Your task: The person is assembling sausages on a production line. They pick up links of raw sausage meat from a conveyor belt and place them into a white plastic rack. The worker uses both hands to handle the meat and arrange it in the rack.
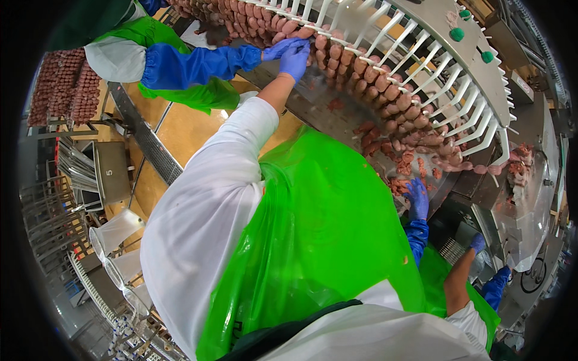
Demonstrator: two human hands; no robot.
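left hand (pixel 295 59): blue glove, fingers (pixel 299 47) curled on the sausages (pixel 337 57) hanging from the white rack (pixel 421 72)
right hand (pixel 477 242): low beside machine, fingers cannot tell
co-worker's hand (pixel 278 49): touches same sausages

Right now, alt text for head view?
The person's left hand in a blue glove touches pink sausage links hung on a curved white-pronged metal rack, beside a co-worker's blue-gloved hand. A green plastic apron fills the foreground.

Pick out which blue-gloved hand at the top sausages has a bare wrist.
The left hand: its bare wrist meets a white sleeve; the co-worker's hand beside it joins a blue sleeve.
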